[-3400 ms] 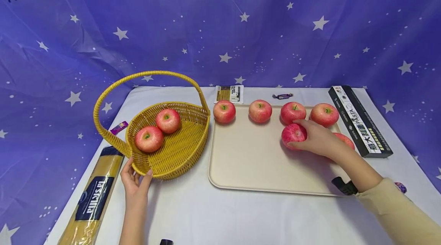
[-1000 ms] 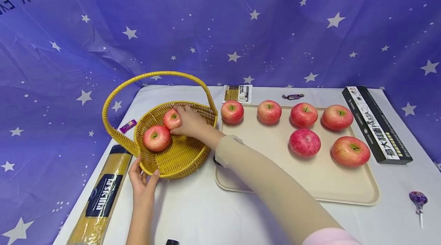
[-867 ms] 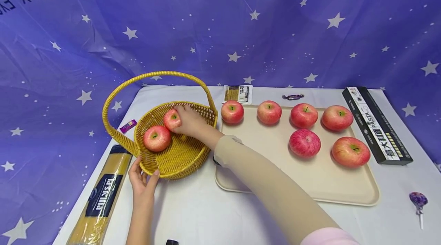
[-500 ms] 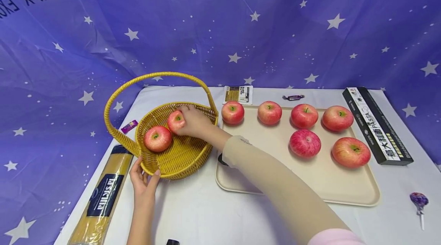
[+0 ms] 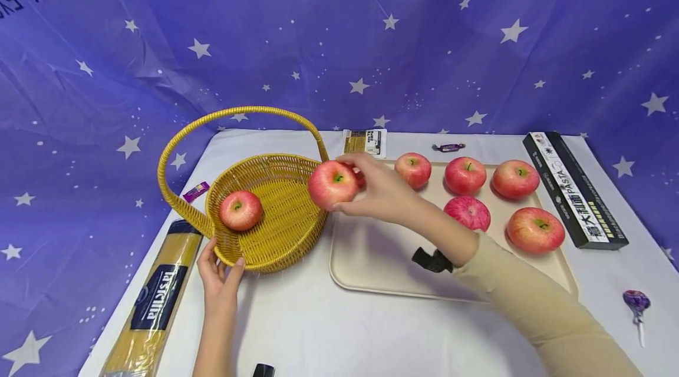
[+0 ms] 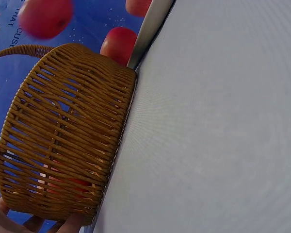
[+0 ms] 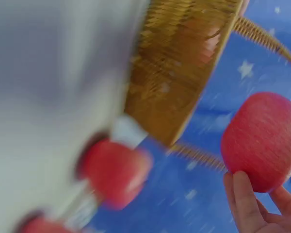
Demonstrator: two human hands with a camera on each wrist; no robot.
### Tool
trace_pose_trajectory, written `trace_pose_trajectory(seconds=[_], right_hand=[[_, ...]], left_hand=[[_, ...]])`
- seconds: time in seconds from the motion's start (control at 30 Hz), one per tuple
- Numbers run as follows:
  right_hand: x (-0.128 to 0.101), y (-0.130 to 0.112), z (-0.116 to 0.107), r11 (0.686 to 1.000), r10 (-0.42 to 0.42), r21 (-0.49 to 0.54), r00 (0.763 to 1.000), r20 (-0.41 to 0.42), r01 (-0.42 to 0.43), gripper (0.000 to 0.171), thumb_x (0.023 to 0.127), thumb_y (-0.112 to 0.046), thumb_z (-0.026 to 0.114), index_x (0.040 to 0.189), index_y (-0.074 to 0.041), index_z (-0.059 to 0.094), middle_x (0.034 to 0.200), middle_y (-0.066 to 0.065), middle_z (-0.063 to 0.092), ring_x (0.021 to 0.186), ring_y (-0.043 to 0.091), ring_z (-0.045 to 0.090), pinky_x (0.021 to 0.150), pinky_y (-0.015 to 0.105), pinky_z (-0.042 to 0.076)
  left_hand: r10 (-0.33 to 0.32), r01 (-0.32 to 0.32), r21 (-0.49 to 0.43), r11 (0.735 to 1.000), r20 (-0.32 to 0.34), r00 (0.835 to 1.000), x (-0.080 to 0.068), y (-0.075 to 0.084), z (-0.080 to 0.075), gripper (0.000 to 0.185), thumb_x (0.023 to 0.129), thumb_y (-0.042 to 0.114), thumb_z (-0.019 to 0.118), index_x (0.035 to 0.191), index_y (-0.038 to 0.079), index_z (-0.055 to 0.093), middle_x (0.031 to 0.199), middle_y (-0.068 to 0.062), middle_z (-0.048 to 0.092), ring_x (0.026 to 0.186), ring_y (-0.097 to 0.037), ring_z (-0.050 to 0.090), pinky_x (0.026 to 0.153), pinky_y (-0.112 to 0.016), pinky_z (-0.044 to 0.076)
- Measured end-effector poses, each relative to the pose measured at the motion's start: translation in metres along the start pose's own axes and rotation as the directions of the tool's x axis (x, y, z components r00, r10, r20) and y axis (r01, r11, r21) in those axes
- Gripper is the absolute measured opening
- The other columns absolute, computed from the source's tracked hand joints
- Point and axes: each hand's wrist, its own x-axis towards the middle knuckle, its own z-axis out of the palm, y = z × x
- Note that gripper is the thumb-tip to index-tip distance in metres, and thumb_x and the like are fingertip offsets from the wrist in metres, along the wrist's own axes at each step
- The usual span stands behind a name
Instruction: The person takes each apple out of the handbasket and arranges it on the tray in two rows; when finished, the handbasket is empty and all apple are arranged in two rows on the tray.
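Observation:
My right hand [image 5: 379,191] grips a red apple [image 5: 333,184] in the air, between the basket's right rim and the tray. In the right wrist view the fingers [image 7: 246,199] wrap the lower side of that apple. My left hand [image 5: 218,280] holds the near left rim of the yellow wicker basket [image 5: 286,230], thumb inside and fingers outside. One apple [image 5: 241,210] lies in the basket's left part. On the beige tray [image 5: 371,271] sit several apples, among them a darker red one [image 5: 467,212]. The apple at the tray's back left corner is mostly hidden behind my right hand.
A black pasta box [image 5: 575,188] lies along the tray's right side. A spaghetti pack [image 5: 154,306] lies left of the basket. Small sweets [image 5: 448,147], a flat packet [image 5: 365,142], a purple wrapper [image 5: 196,191] and a lollipop [image 5: 636,300] lie around. A starry blue cloth [image 5: 339,41] hangs behind.
My right hand has lifted one of two apples out of the basket and carried it right, to the tray's left edge. Earlier it placed the darker apple on the tray. My left hand stays.

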Motion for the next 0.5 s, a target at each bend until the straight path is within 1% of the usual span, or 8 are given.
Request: trace_pose_trajectory(seconds=[0.07,0.1,0.17,0.23,0.33,0.5], right_hand=[[-0.018,0.018,-0.014,0.998,0.058,-0.003,0.998,-0.003,-0.058,0.075,0.068,-0.028,0.085,0.134,-0.014,0.051,0.119,0.001,0.057,0.099,0.018,0.057,0.081,0.034,0.054],[-0.027,0.028,-0.02,0.996,0.093,-0.02,0.996,-0.001,-0.093,0.075,0.069,-0.029,0.085,0.134,-0.013,0.05,0.119,0.001,0.057,0.1,0.018,0.056,0.082,0.036,0.053],[-0.043,0.046,-0.028,0.984,0.161,-0.083,0.987,0.005,-0.16,0.076,0.07,-0.032,0.085,0.135,-0.013,0.05,0.12,0.003,0.057,0.101,0.02,0.056,0.084,0.039,0.052],[-0.057,0.061,-0.033,0.97,0.203,-0.141,0.979,0.014,-0.199,0.076,0.071,-0.033,0.084,0.134,-0.011,0.05,0.122,0.007,0.056,0.104,0.023,0.055,0.088,0.043,0.05],[-0.073,0.075,-0.036,0.944,0.229,-0.246,0.973,0.013,-0.219,0.074,0.071,-0.035,0.083,0.132,-0.009,0.05,0.121,0.01,0.056,0.105,0.025,0.055,0.09,0.047,0.048],[-0.084,0.087,-0.033,0.912,0.243,-0.342,0.97,0.005,-0.226,0.072,0.07,-0.038,0.081,0.13,-0.009,0.052,0.112,0.009,0.058,0.099,0.026,0.057,0.086,0.048,0.05]], left_hand=[[0.002,-0.002,-0.001,1.0,-0.002,1.0,0.001,0.0,0.001,0.069,0.096,0.001,0.05,0.151,0.021,0.014,0.156,-0.007,0.01,0.141,-0.025,0.016,0.107,-0.021,0.033],[0.002,-0.002,0.0,1.0,-0.004,1.0,0.001,0.0,0.001,0.069,0.096,0.001,0.05,0.151,0.021,0.014,0.156,-0.007,0.01,0.141,-0.025,0.016,0.106,-0.021,0.034],[0.005,-0.005,0.001,1.0,-0.006,1.0,0.001,0.0,0.001,0.069,0.096,0.0,0.05,0.151,0.02,0.014,0.155,-0.008,0.011,0.14,-0.025,0.017,0.105,-0.019,0.035],[0.007,-0.007,0.003,1.0,-0.007,1.0,0.001,-0.001,0.001,0.069,0.096,0.0,0.049,0.15,0.02,0.013,0.155,-0.009,0.011,0.14,-0.026,0.017,0.104,-0.018,0.035],[0.008,-0.007,0.008,1.0,-0.012,1.0,0.001,-0.001,0.002,0.068,0.096,-0.001,0.049,0.15,0.02,0.013,0.155,-0.01,0.012,0.139,-0.026,0.018,0.102,-0.017,0.036],[0.01,-0.009,0.001,1.0,-0.015,1.0,0.0,-0.001,0.003,0.068,0.096,-0.001,0.049,0.15,0.019,0.014,0.155,-0.011,0.012,0.139,-0.027,0.02,0.103,-0.018,0.036]])
